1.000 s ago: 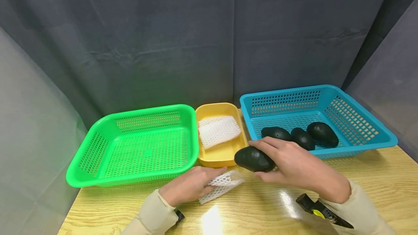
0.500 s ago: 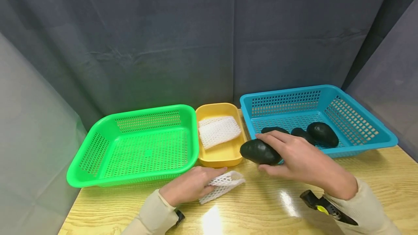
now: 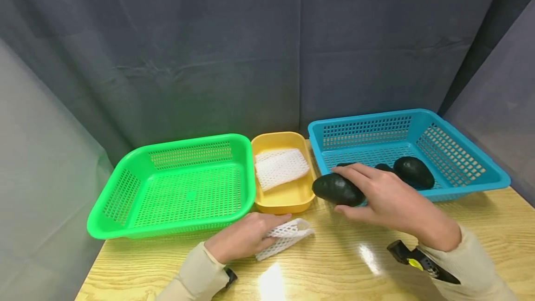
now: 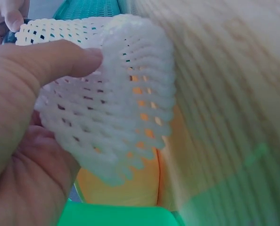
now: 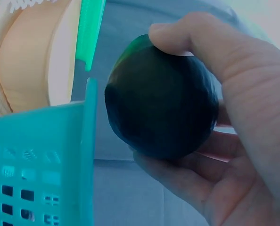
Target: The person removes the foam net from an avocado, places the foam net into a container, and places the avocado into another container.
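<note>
My right hand [image 3: 386,201] grips a dark green avocado [image 3: 337,190] by its near end, just in front of the blue basket's near left corner. In the right wrist view the avocado [image 5: 161,99] is held between thumb and fingers, end on to the camera. Low over the table, my left hand [image 3: 246,238] pinches a white foam net sleeve [image 3: 288,234]. Seen from the left wrist, the thumb lies on the sleeve's mesh [image 4: 93,113], whose mouth is partly spread. The avocado and this sleeve are apart. More avocados [image 3: 414,171] lie in the blue basket, some partly hidden behind my right hand.
The blue basket [image 3: 464,192] stands at the right and a green basket [image 3: 167,227] at the left. Between them sits a yellow tray [image 3: 284,209] with more white foam net [image 3: 281,168] in it. A dark grey curtain [image 3: 200,50] hangs behind the wooden table [image 3: 330,273].
My right hand has moved slightly right and away from me with the avocado, closer to the blue basket and farther from the sleeve. The left hand and its sleeve have stayed in place.
</note>
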Motion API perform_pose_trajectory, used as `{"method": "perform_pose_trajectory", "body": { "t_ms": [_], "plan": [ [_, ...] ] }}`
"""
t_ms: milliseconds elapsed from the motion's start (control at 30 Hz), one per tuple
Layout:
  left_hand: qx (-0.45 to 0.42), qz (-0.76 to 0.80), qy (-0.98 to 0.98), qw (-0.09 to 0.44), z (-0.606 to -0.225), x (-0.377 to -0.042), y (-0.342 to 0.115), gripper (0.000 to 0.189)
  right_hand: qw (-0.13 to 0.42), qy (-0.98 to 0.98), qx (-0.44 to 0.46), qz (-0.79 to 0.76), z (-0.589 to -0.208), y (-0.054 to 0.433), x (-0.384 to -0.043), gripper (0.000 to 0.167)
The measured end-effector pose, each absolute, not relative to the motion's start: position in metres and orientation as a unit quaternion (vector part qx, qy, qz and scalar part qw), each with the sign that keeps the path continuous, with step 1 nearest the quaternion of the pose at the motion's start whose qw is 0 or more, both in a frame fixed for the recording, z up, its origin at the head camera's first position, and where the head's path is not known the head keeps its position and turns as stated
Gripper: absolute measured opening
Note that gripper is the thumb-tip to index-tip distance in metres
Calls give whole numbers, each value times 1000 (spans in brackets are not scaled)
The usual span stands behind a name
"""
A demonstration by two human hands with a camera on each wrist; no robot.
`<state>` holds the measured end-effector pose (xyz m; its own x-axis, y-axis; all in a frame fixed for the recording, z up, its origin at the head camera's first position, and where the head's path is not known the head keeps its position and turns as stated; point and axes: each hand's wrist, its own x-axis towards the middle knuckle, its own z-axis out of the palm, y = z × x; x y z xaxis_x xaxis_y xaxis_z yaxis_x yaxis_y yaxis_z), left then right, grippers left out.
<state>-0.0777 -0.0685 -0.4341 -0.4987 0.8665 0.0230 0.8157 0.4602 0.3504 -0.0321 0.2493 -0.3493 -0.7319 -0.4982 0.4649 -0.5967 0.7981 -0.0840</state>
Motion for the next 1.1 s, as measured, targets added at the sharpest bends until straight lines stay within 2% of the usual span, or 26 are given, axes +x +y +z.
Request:
{"method": "perform_pose_trajectory", "body": {
  "t_ms": [300,700,1100],
  "plan": [
    [490,158,853,85,-434,-79,-68,55,219,-929,273,118,-353,259,-41,71],
    [490,154,854,81,-433,-78,-68,55,153,-955,214,135,-363,272,-53,70],
    [489,154,855,79,-432,-77,-69,54,114,-967,176,141,-369,284,-64,72]
  ]
}}
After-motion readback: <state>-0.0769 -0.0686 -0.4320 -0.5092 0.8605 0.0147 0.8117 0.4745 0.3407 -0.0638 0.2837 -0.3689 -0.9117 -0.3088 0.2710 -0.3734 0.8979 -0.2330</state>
